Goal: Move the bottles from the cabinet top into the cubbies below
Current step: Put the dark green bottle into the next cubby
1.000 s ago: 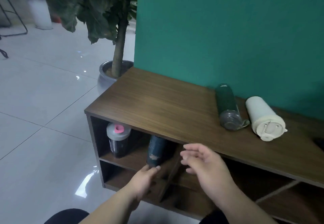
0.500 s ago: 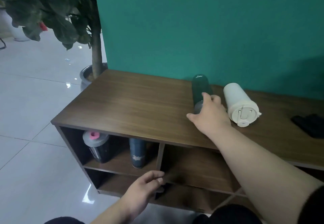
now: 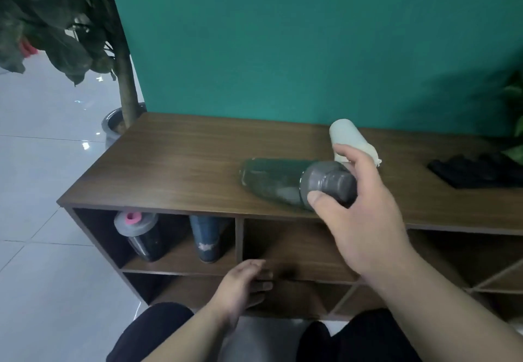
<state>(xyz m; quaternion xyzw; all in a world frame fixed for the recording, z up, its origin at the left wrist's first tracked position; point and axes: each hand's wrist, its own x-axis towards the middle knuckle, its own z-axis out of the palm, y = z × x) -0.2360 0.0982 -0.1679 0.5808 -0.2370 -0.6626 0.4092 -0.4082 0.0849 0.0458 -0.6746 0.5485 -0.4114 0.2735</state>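
- A dark wood cabinet [image 3: 175, 169] fills the middle of the frame, backed by a teal wall [image 3: 283, 36]; pale glossy floor tiles [image 3: 42, 248] run down the left side.
- A potted tree [image 3: 124, 84] with large dark leaves stands in the upper left, its grey pot just beside the cabinet's far left corner.
- On the cabinet top at the right edge of the frame lies a black item [image 3: 475, 172], too dim to identify.
- The right hand [image 3: 356, 214] is clamped around the grey cap end of a dark green bottle [image 3: 271, 180], which lies on its side near the front edge of the top; whether it is lifted clear I cannot tell.
- A cream bottle [image 3: 348, 138] lies on the top behind that hand, partly hidden by the fingers.
- The left hand [image 3: 240, 285] is loosely open and holds nothing, at the lower centre by the front edge of a shelf.
- In the upper left cubby stand a black shaker bottle [image 3: 141, 234] with a pink spot on its lid and a dark blue bottle [image 3: 208, 238], side by side and apart.
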